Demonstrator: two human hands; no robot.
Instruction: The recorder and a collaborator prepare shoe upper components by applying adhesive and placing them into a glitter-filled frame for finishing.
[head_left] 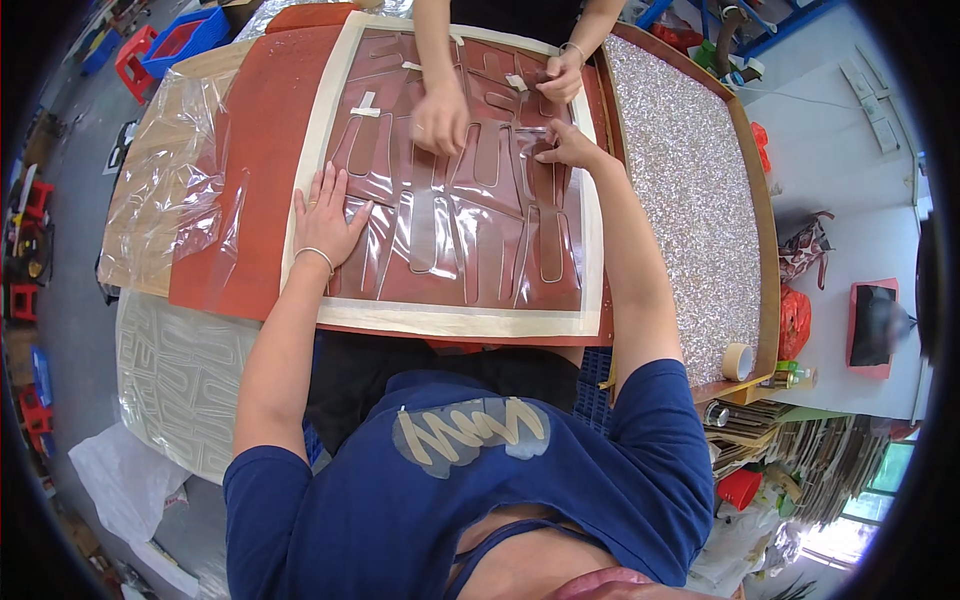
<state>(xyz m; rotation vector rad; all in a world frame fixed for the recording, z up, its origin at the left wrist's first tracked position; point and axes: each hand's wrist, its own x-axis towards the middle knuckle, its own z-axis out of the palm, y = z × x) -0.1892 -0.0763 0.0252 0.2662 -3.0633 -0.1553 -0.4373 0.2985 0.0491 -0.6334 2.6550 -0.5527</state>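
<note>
A reddish-brown panel [490,245] with several elongated cut-out shapes lies in front of me, covered by glossy clear film and edged with a cream border [460,318]. My left hand [333,215] rests flat on the panel's left side, fingers spread, over the border and film. On the right side, my right hand [572,147] touches the film, its thumb and forefinger apart. Across from me, another person's blurred hand [440,118] is over the middle of the panel. That person's other hand [562,78] is bent at the upper right corner, near small cream tape pieces [516,82].
A red board [225,265] and crumpled clear film [190,190] lie to the left. Below them is a pale sheet with raised outlines [180,375]. At right, a glittery board [690,210] in a wooden frame carries a tape roll [738,362]. A blue crate [187,42] stands far left.
</note>
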